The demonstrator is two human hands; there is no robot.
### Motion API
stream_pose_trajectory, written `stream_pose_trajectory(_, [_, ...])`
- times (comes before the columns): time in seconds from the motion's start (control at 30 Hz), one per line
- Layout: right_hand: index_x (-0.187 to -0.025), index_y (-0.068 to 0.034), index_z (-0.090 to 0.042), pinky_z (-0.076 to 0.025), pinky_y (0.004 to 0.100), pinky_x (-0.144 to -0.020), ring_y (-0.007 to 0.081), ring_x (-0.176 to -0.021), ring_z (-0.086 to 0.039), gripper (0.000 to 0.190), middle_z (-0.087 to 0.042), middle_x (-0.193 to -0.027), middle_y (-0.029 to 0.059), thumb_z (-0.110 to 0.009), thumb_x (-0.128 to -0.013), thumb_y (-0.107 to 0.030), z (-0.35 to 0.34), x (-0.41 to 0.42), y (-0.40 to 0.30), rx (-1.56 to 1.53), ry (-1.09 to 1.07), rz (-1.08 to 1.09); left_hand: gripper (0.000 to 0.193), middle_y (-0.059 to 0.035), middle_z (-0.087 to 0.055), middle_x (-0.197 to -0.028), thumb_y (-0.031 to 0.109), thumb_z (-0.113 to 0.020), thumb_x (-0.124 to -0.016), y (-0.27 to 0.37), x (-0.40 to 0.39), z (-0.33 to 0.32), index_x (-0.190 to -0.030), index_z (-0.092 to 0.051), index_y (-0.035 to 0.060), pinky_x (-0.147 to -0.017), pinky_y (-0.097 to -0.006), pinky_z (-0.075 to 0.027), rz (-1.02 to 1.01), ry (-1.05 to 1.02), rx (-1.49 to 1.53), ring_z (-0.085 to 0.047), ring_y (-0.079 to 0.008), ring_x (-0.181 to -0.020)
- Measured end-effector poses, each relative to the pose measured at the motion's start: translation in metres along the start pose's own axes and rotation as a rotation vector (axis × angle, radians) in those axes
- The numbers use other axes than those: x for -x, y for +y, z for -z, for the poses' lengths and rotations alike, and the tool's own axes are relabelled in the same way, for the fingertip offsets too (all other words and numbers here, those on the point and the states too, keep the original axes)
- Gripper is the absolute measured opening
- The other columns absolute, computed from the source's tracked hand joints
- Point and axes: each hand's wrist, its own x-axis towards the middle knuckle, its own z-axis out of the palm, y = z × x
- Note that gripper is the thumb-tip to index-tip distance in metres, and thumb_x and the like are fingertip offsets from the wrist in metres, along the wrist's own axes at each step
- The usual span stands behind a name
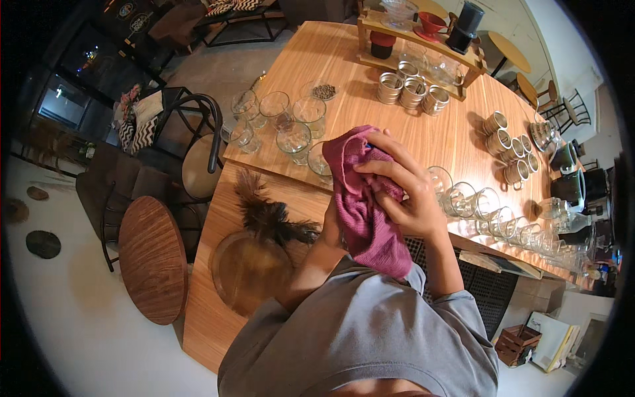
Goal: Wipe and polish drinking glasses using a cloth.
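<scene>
A purple-pink cloth (364,198) hangs bunched between my hands, over the counter's near edge. My right hand (409,186) presses its fingers into the upper part of the cloth. Most of my left hand (335,223) is behind the cloth, so its fingers are hidden; whether something lies inside the cloth cannot be told. Several clear drinking glasses (293,141) stand to the left of the cloth, one of them partly covered by it. Another row of clear glasses (461,198) runs along the counter's edge on the right.
Metal cups (412,92) stand near a wooden rack (421,37) with coffee drippers. More metal cups (498,141) are at the right. A small dish of coffee beans (324,92) lies behind the left glasses. A feather duster (273,216) and round wooden tray (253,273) occupy the lower counter.
</scene>
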Motion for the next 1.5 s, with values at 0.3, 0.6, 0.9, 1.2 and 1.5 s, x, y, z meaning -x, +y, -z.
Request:
stream_pose_trajectory(0.3, [-0.113, -0.016, -0.074, -0.028, 0.0714, -0.118, 0.0396, -0.128, -0.057, 0.045, -0.062, -0.135, 0.0151, -0.065, -0.085, -0.05, 0.019, 0.044, -0.034, 0.346, -0.254, 0.324, 0.068, -0.0121, -0.036, -0.165, 0.05, -0.04, -0.109, -0.026, -0.018, -0.055, -0.163, -0.03, 0.0096, -0.129, -0.0485, -0.024, -0.363, -0.363, -0.045, -0.035, -0.0298, -0.153])
stream_pose_trajectory(0.6, [-0.102, -0.016, -0.074, -0.037, 0.0605, -0.12, 0.0358, -0.123, -0.065, 0.031, -0.071, -0.123, 0.0093, -0.057, -0.097, -0.041, 0.053, 0.058, 0.017, -0.09, -0.12, 0.812, 0.076, -0.0183, -0.044, -0.158, 0.041, -0.058, -0.102, -0.033, 0.032, -0.046, -0.164, -0.028, 0.0099, -0.12, -0.0466, -0.042, 0.183, -0.04, 0.097, -0.052, -0.0327, -0.14])
stream_pose_trajectory(0.9, [-0.147, -0.007, -0.054, -0.018, 0.0558, -0.127, 0.0473, -0.148, -0.036, 0.047, -0.039, -0.156, 0.0275, -0.051, -0.1, -0.008, 0.045, 0.091, -0.027, -0.53, 0.016, -0.013, 0.092, -0.0158, -0.047, -0.155, 0.047, -0.073, -0.089, -0.073, 0.043, -0.06, -0.161, -0.031, 0.0082, -0.12, -0.0464, -0.041, -0.164, -0.012, -0.05, -0.051, -0.0305, -0.141])
stream_pose_trajectory(1.2, [-0.155, -0.005, -0.046, -0.023, 0.0534, -0.126, 0.0483, -0.152, -0.033, 0.053, -0.037, -0.16, 0.0325, -0.046, -0.103, -0.013, 0.074, 0.103, 0.001, -0.374, -0.065, -0.266, 0.078, -0.0171, -0.05, -0.155, 0.056, -0.046, -0.106, -0.078, 0.053, -0.047, -0.164, -0.025, 0.0086, -0.116, -0.0523, -0.046, -0.058, 0.029, 0.231, -0.055, -0.0324, -0.138])
stream_pose_trajectory(1.5, [-0.118, -0.027, -0.077, -0.026, 0.064, -0.124, 0.0438, -0.145, -0.044, 0.034, -0.061, -0.139, 0.0123, -0.059, -0.089, -0.03, 0.051, 0.132, 0.005, 0.041, 0.094, 0.74, 0.084, -0.0158, -0.056, -0.147, 0.037, -0.072, -0.097, -0.086, 0.042, -0.034, -0.162, -0.027, 0.0067, -0.11, -0.0414, -0.052, -0.014, 0.007, -0.247, -0.059, -0.0275, -0.131])
